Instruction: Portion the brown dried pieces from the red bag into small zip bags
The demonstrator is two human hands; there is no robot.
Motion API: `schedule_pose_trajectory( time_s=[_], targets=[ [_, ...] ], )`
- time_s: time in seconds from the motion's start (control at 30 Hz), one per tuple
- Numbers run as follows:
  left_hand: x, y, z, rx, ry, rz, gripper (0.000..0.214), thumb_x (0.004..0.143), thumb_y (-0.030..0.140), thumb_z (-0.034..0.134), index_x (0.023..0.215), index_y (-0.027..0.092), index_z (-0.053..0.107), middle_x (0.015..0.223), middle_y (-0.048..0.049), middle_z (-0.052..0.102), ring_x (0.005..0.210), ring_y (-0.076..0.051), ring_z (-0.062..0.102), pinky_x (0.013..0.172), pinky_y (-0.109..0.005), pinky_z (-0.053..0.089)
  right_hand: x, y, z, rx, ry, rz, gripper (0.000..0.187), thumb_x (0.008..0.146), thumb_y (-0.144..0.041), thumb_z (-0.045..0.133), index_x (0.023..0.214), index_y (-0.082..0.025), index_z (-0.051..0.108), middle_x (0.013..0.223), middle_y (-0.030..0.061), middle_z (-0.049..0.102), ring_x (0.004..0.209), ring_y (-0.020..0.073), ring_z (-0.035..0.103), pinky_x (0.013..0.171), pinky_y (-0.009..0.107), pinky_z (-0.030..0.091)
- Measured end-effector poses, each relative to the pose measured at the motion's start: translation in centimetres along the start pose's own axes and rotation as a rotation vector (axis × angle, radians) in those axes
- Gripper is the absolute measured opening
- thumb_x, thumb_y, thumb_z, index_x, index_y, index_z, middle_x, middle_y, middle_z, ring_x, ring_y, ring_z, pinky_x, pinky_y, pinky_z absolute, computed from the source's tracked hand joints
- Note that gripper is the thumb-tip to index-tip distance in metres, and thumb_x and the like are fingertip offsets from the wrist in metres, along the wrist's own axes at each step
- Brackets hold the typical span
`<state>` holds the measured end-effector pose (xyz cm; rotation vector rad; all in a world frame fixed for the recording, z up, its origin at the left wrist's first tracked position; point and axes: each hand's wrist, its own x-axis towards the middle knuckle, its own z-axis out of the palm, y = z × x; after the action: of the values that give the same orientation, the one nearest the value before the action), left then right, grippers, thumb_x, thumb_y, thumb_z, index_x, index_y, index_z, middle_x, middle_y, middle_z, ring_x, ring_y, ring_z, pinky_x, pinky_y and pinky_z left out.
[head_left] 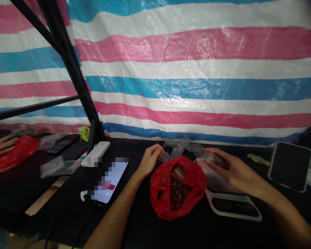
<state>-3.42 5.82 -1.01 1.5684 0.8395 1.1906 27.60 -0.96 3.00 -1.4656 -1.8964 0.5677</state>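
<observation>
Hands: left hand pinching small clear bag; right hand closed around clear bag.
THINGS: red bag of dark pieces between hands, white scale beside.

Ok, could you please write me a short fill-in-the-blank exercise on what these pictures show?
The open bag between the left hand and the right hand is ____.
The tarp behind the black table has pink, white and ____ stripes.
The phone, its screen blurred, lies to the ____ of that bag.

Missing words: red; blue; left.
</observation>
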Motion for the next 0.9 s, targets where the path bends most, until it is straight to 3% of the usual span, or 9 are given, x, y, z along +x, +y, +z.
schedule_pose_trajectory(
  time_s=[0.07,0.13,0.2,0.27,0.37,0.43,0.63,0.9],
  targets=[
    [0.0,-0.2,-0.1,0.036,0.018,0.009,0.046,0.097,0.057,0.048,0.079,0.016,0.060,0.065,0.0037,0.042,0.061,-0.012,0.037,0.058,-0.025,0.028,-0.3,2.3,-0.8,-0.151,-0.037,-0.011,0.058,0.090,-0.055,0.067,0.142,-0.028,0.058,0.135,0.0106,0.068,0.119,0.0336,0.066,0.107,0.052,0.050],
    [0.0,-0.4,-0.1,0.061,0.026,0.020,0.047,0.098,0.056,0.047,0.079,0.016,0.061,0.065,0.0034,0.043,0.062,-0.012,0.037,0.058,-0.025,0.028,-0.4,3.8,-1.3,-0.228,-0.113,-0.043,0.068,0.086,-0.057,0.071,0.146,-0.031,0.055,0.133,0.0111,0.068,0.119,0.0355,0.065,0.104,0.055,0.051],
    [0.0,-0.5,-0.1,0.083,0.024,0.028,0.047,0.099,0.055,0.045,0.079,0.016,0.061,0.065,0.0032,0.044,0.062,-0.012,0.038,0.059,-0.025,0.029,-0.1,4.5,-1.9,-0.174,-0.048,-0.094,0.069,0.086,-0.058,0.071,0.147,-0.033,0.054,0.135,0.0111,0.066,0.124,0.0348,0.063,0.106,0.053,0.050],
    [0.0,-0.6,-0.1,0.121,0.020,0.031,0.046,0.100,0.053,0.043,0.079,0.016,0.062,0.065,0.0030,0.045,0.062,-0.012,0.039,0.059,-0.025,0.030,0.5,4.9,-2.6,-0.026,0.206,-0.102,0.059,0.090,-0.057,0.065,0.143,-0.030,0.057,0.135,0.0112,0.067,0.125,0.0316,0.062,0.108,0.049,0.048],
    [-0.1,-0.6,0.0,0.251,0.045,0.037,0.047,0.103,0.049,0.038,0.076,0.018,0.060,0.066,0.0023,0.048,0.064,-0.013,0.044,0.062,-0.025,0.033,1.4,5.6,-3.4,0.115,0.658,0.003,0.042,0.096,-0.055,0.056,0.123,-0.025,0.068,0.116,0.0111,0.073,0.108,0.0270,0.068,0.101,0.043,0.050],
    [-0.2,-0.5,0.0,0.419,0.080,0.039,0.045,0.104,0.044,0.035,0.075,0.019,0.059,0.068,0.0013,0.054,0.067,-0.014,0.050,0.065,-0.026,0.035,1.5,6.2,-3.5,0.101,0.802,0.056,0.037,0.097,-0.054,0.054,0.109,-0.023,0.071,0.102,0.0097,0.073,0.096,0.0251,0.068,0.095,0.041,0.051],
    [-0.3,-0.7,-0.2,0.974,0.119,0.043,0.038,0.104,0.034,0.037,0.076,0.021,0.059,0.084,-0.0030,0.064,0.079,-0.018,0.061,0.066,-0.028,0.035,0.3,7.1,-2.8,0.039,0.812,0.054,0.033,0.097,-0.049,0.053,0.090,-0.023,0.071,0.096,0.0074,0.072,0.092,0.0234,0.066,0.091,0.038,0.049],
    [-0.3,-1.0,-0.8,1.009,0.191,0.024,0.038,0.106,0.033,0.035,0.078,0.022,0.059,0.086,-0.0027,0.064,0.082,-0.017,0.064,0.068,-0.028,0.037,-0.2,6.4,-2.2,-0.038,0.617,-0.038,0.040,0.099,-0.056,0.048,0.096,-0.024,0.072,0.093,0.0083,0.071,0.092,0.0267,0.066,0.089,0.041,0.050]
  ],
)
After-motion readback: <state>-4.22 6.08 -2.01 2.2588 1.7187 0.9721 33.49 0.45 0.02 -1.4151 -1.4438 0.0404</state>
